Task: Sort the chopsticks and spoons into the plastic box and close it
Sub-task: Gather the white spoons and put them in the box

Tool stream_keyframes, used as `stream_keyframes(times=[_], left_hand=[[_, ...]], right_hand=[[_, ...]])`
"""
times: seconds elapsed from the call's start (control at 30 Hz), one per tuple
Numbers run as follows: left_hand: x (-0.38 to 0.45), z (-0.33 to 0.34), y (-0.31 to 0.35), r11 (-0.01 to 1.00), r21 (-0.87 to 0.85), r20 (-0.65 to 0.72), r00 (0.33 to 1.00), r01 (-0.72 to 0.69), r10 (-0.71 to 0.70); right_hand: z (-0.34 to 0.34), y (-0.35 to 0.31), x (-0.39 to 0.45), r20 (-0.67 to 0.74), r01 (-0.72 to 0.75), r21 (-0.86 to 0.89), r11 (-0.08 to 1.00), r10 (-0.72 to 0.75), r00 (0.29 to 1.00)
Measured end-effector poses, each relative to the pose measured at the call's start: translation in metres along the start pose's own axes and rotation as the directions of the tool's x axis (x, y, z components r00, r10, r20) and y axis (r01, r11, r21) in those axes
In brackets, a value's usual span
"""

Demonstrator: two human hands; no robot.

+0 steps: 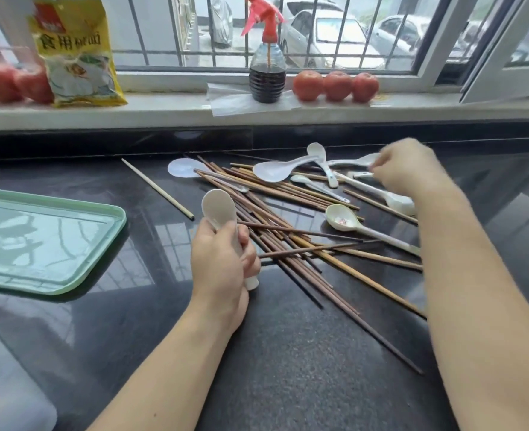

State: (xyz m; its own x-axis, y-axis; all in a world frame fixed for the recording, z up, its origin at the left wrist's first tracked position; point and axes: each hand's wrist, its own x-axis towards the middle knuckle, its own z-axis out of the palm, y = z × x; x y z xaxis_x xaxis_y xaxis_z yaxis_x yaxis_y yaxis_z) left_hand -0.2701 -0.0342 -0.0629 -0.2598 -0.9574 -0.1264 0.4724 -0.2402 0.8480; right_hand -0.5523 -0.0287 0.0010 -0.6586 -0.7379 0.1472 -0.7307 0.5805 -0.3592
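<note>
While my left hand (222,259) grips a white plastic spoon (219,209) by its handle, bowl upward, my blurred right hand (409,169) pinches a white spoon handle (362,174) at the far right of the heap of brown wooden chopsticks (288,231). Bare black countertop (288,353) lies near me; a pale green plastic lid (39,241) sits left.

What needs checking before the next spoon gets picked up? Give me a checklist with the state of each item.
1. Left hand grips the white spoon firmly: ok.
2. Right hand has a spoon: cannot tell, it is blurred, over the spoons at the far right of the pile.
3. Plastic box in view and open: not ok, only the green lid lies on the counter, to the left.
4. Spoons separated from chopsticks: not ok, they lie mixed and crossed.
5. Floral spoon free to lift: ok, nothing lies over its bowl.
</note>
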Motion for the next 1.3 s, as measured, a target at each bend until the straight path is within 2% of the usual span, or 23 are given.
stream_keyframes(times=[0.1,0.23,0.4,0.53,0.73,0.87,0.9,0.93,1.0,1.07,1.1,1.17,1.23,1.3], left_hand=[[0.002,-0.001,-0.003,1.0,0.017,0.008,1.0,0.005,-0.005],[0.003,-0.001,-0.004,1.0,0.015,0.013,1.0,0.005,-0.005],[0.0,0.0,-0.004,0.999,0.039,0.048,0.999,0.021,-0.023],[-0.003,0.0,-0.003,0.997,0.075,0.09,0.995,0.029,-0.036],[-0.005,-0.001,-0.001,0.996,0.083,0.132,0.99,0.04,-0.051],[-0.005,-0.001,0.0,0.997,0.06,0.122,0.99,0.058,-0.065],[-0.005,-0.001,0.001,0.996,0.054,0.12,0.99,0.065,-0.071],[-0.005,-0.002,0.002,0.996,0.049,0.119,0.99,0.073,-0.079],[-0.005,-0.001,0.003,0.995,0.027,0.124,0.987,0.098,-0.101],[-0.005,-0.001,0.004,0.991,0.007,0.146,0.981,0.131,-0.131],[-0.005,0.0,0.005,0.989,-0.002,0.167,0.975,0.151,-0.148],[-0.007,0.0,0.006,0.98,-0.02,0.224,0.956,0.199,-0.19],[-0.008,0.0,0.007,0.97,-0.027,0.266,0.937,0.24,-0.224],[-0.008,-0.001,0.008,0.965,-0.027,0.277,0.929,0.261,-0.244]], right_hand=[[0.01,0.057,0.022,-0.163,-0.247,-0.086,0.965,0.231,0.959],[0.04,0.077,0.026,-0.099,-0.42,0.012,0.908,0.419,0.903],[0.042,0.077,0.024,-0.168,-0.459,0.204,0.864,0.493,0.853],[0.044,0.077,0.022,-0.188,-0.486,0.251,0.837,0.535,0.824],[0.041,0.069,0.025,-0.143,-0.548,0.273,0.791,0.596,0.79],[0.028,0.069,0.018,-0.2,-0.531,0.451,0.717,0.661,0.723],[0.02,0.066,0.017,-0.221,-0.474,0.502,0.723,0.637,0.738],[0.012,0.062,0.018,-0.231,-0.374,0.551,0.746,0.567,0.79],[-0.008,0.044,0.016,-0.199,-0.13,0.597,0.792,0.303,0.932],[-0.028,0.012,0.003,-0.113,0.082,0.609,0.789,-0.016,0.993],[-0.036,-0.008,-0.008,-0.082,0.186,0.575,0.797,-0.169,0.982],[-0.042,-0.048,-0.031,-0.028,0.369,0.477,0.798,-0.406,0.913],[-0.031,-0.081,-0.05,0.054,0.487,0.412,0.77,-0.555,0.83],[-0.01,-0.104,-0.062,0.106,0.588,0.31,0.747,-0.641,0.76]])
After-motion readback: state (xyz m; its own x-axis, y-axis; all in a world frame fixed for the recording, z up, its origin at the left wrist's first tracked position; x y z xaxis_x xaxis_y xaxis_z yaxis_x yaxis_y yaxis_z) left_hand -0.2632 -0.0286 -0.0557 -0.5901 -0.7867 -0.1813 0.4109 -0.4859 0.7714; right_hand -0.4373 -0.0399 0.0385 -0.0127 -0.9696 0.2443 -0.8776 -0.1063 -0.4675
